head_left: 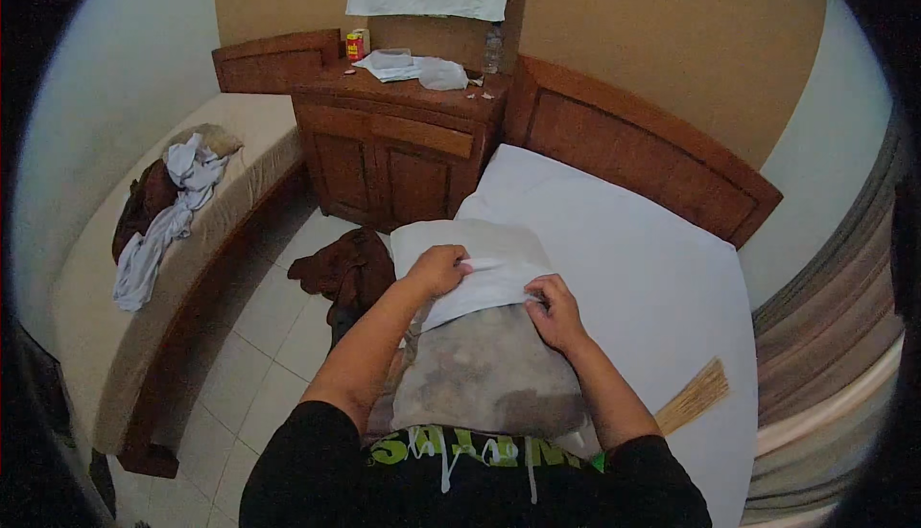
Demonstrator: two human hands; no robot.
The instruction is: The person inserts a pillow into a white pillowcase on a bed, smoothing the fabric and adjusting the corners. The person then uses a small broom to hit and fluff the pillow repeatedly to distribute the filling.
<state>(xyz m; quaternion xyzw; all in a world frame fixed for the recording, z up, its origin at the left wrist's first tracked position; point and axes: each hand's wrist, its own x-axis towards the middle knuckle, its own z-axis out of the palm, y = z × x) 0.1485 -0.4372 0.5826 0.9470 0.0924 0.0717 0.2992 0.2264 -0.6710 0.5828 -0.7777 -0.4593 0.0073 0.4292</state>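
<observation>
One stained grey pillow (484,365), partly inside a white pillowcase (494,283), before my black shirt (384,494).
My left hand (439,271) and right hand (558,313), fingers curled nearly closed, pinch the cloth near its mouth.

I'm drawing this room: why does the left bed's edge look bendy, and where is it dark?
In the head view, the fisheye lens bows the long brown wooden bed frame; in that head view, the corners go black, and shadow darkens the square white floor tiles beside it.
</observation>
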